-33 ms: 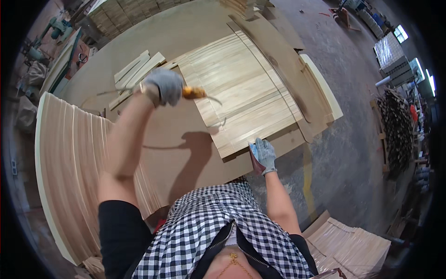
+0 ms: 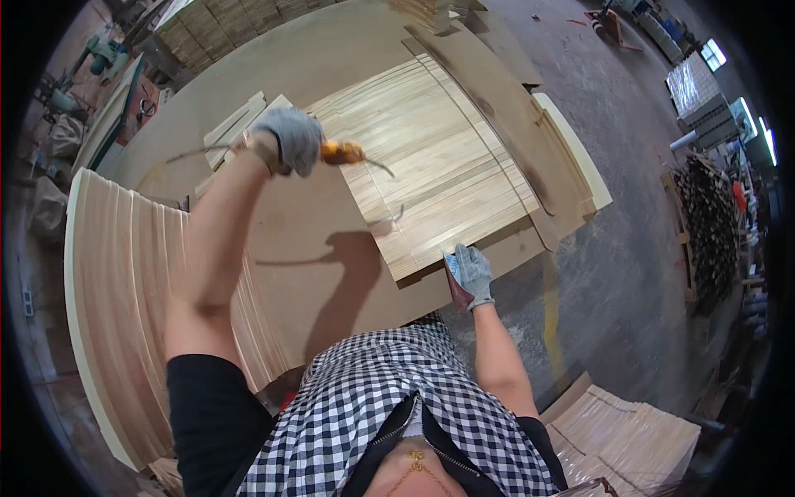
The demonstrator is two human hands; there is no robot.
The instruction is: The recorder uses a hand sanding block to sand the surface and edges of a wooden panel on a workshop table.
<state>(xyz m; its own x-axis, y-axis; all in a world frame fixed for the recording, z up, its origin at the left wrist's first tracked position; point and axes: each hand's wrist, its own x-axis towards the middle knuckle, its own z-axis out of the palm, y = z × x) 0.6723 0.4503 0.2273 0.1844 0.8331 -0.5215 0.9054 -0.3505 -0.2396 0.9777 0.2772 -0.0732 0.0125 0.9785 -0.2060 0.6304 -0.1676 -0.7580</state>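
Note:
My left hand (image 2: 293, 142), in a grey work glove, is closed around an orange-handled tool (image 2: 343, 152) held above the work table. A thin bent metal tip points right from the handle, and a thin dark cord or rod trails left behind the hand. Below the tip lies a pale wooden panel (image 2: 439, 137) of side-by-side strips. At the panel's near edge, my gloved right hand (image 2: 476, 273) grips a folded piece of sandpaper (image 2: 455, 287), reddish brown with a blue and white patch.
Stacked pale boards (image 2: 132, 290) stand at the left. Loose wood strips (image 2: 240, 124) lie left of the panel on the brown tabletop (image 2: 290, 224). Wrapped boards (image 2: 621, 431) sit at the lower right. A pallet of dark sticks (image 2: 708, 232) is on the floor farther right.
My left hand and the orange-handled tool have shifted slightly left and up. The right hand with the sandpaper stays nearly in place.

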